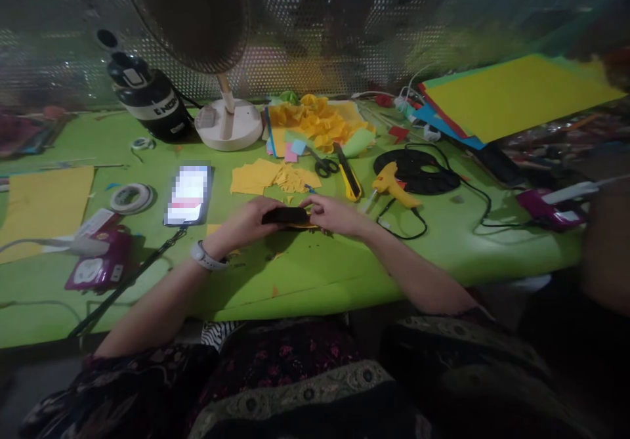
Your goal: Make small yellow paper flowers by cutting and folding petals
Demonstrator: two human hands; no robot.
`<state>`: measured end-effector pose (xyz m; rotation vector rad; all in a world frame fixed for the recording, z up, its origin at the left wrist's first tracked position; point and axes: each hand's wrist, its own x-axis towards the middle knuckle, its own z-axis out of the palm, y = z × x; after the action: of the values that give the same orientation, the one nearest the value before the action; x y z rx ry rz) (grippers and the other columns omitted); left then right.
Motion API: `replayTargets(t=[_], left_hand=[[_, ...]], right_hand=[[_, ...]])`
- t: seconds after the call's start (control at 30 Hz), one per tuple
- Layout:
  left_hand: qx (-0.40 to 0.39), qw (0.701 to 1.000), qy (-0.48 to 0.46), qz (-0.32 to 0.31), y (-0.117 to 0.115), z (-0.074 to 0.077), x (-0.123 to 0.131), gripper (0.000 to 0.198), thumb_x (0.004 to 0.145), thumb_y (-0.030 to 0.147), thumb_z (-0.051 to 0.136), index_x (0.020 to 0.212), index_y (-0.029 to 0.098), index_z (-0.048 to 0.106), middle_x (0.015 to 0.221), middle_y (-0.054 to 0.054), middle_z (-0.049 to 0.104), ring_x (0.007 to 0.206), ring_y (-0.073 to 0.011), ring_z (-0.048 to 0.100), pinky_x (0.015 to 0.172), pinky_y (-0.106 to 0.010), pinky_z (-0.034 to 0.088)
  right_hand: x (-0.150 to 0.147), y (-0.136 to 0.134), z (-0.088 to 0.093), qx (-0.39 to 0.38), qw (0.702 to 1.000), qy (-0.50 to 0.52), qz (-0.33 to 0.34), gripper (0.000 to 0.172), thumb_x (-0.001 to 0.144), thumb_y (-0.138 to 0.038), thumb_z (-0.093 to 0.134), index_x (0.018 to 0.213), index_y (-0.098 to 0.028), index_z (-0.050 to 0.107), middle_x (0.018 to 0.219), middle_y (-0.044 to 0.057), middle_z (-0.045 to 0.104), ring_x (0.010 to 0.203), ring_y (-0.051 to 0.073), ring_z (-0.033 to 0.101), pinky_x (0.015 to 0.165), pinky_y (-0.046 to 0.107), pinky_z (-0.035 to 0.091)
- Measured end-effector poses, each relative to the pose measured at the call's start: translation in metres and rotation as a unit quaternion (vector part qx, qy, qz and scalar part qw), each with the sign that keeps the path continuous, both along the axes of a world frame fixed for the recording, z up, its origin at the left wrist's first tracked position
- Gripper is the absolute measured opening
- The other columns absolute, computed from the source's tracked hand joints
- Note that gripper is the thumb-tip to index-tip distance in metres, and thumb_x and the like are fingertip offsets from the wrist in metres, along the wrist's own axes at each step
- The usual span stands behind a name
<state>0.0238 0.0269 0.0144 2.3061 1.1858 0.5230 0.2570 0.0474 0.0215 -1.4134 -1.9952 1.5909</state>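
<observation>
My left hand [252, 222] is closed around the left end of a black oblong piece [285, 216], held low over the green table. A thin yellow paper edge [306, 226] shows beneath it. At the other end, the curled fingers of my right hand [332, 214] are pinched together; what lies between them is hidden. Just beyond my hands are small cut yellow paper pieces [294, 178] and larger yellow sheets [250, 178]. A yellow and black utility knife [350, 180] and black-handled scissors [325, 166] lie behind my right hand.
A yellow glue gun [395, 186] rests beside a black palette-like plate [428, 168], its cable looping rightward. On the left are a phone [188, 195], a tape roll [130, 199] and a purple power strip [100, 262]. A fan [229, 125] and black bottle [150, 104] stand behind.
</observation>
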Motion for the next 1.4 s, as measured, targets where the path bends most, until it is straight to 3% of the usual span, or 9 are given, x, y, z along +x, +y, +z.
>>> replayTargets(t=[0.3, 0.53, 0.67, 0.8, 1.0, 1.17, 1.3, 1.4], left_hand=[[-0.002, 0.999, 0.040, 0.028, -0.003, -0.004, 0.000, 0.027, 0.085, 0.036, 0.056, 0.106, 0.019, 0.062, 0.095, -0.009, 0.072, 0.079, -0.0220, 0.066, 0.070, -0.033, 0.049], [-0.017, 0.999, 0.023, 0.035, -0.005, -0.003, 0.001, 0.027, 0.085, 0.037, 0.058, 0.105, 0.020, 0.061, 0.093, -0.008, 0.072, 0.079, -0.0212, 0.066, 0.070, -0.032, 0.049], [-0.029, 0.999, -0.006, 0.043, -0.006, 0.003, -0.001, 0.024, 0.085, 0.035, 0.060, 0.103, 0.020, 0.062, 0.092, -0.006, 0.071, 0.079, -0.0196, 0.065, 0.071, -0.032, 0.050], [-0.001, 0.996, -0.028, 0.080, -0.006, 0.011, -0.007, 0.023, 0.084, 0.034, 0.062, 0.102, 0.020, 0.062, 0.089, -0.004, 0.070, 0.078, -0.0187, 0.064, 0.071, -0.031, 0.050], [0.020, 0.997, 0.006, 0.078, -0.004, 0.012, -0.011, 0.021, 0.082, 0.024, 0.060, 0.103, 0.019, 0.062, 0.094, -0.006, 0.072, 0.080, -0.0210, 0.065, 0.072, -0.033, 0.050], [0.004, 0.997, 0.045, 0.066, -0.001, 0.012, -0.008, 0.027, 0.083, 0.024, 0.061, 0.108, 0.015, 0.064, 0.098, -0.011, 0.073, 0.087, -0.0261, 0.068, 0.079, -0.040, 0.053], [0.055, 0.994, -0.054, 0.083, -0.007, 0.020, 0.001, 0.057, 0.078, 0.042, 0.072, 0.126, 0.016, 0.059, 0.129, -0.017, 0.064, 0.121, -0.0339, 0.057, 0.103, -0.051, 0.044], [-0.036, 0.969, -0.216, 0.116, -0.015, 0.022, 0.012, 0.049, 0.086, 0.043, 0.065, 0.127, 0.016, 0.059, 0.124, -0.015, 0.067, 0.115, -0.0276, 0.063, 0.100, -0.044, 0.049]], right_hand=[[0.001, 0.004, -0.011, -0.009, 0.998, 0.047, 0.033, 0.025, 0.082, -0.008, 0.059, 0.104, -0.017, 0.054, 0.066, -0.005, 0.058, 0.047, 0.006, 0.047, 0.041, 0.016, 0.036], [-0.001, 0.002, -0.009, -0.019, 0.999, 0.033, 0.024, 0.023, 0.082, -0.006, 0.057, 0.103, -0.015, 0.055, 0.071, -0.002, 0.061, 0.050, 0.007, 0.049, 0.043, 0.018, 0.037], [0.003, 0.003, -0.004, -0.015, 0.999, 0.046, 0.007, 0.025, 0.080, -0.005, 0.055, 0.103, -0.016, 0.057, 0.064, -0.005, 0.053, 0.049, 0.007, 0.047, 0.044, 0.019, 0.038], [0.012, 0.006, 0.001, 0.045, 0.995, 0.085, -0.023, 0.027, 0.082, -0.010, 0.056, 0.108, -0.015, 0.060, 0.059, -0.009, 0.041, 0.050, 0.008, 0.046, 0.050, 0.021, 0.043], [0.017, 0.014, -0.008, 0.199, 0.963, 0.154, -0.097, 0.030, 0.089, -0.027, 0.058, 0.117, -0.016, 0.055, 0.064, -0.007, 0.047, 0.058, 0.010, 0.052, 0.060, 0.027, 0.053], [0.014, 0.014, -0.014, 0.176, 0.950, 0.217, -0.138, 0.030, 0.088, -0.028, 0.058, 0.116, -0.018, 0.054, 0.071, -0.004, 0.056, 0.060, 0.011, 0.058, 0.062, 0.027, 0.056], [0.006, 0.004, -0.004, 0.130, 0.957, 0.220, -0.134, 0.032, 0.088, -0.023, 0.056, 0.119, -0.018, 0.054, 0.072, -0.003, 0.058, 0.060, 0.011, 0.061, 0.064, 0.028, 0.056], [-0.002, -0.005, 0.005, 0.108, 0.960, 0.233, -0.113, 0.036, 0.089, -0.022, 0.053, 0.124, -0.016, 0.052, 0.072, -0.003, 0.060, 0.060, 0.012, 0.061, 0.064, 0.029, 0.055]])
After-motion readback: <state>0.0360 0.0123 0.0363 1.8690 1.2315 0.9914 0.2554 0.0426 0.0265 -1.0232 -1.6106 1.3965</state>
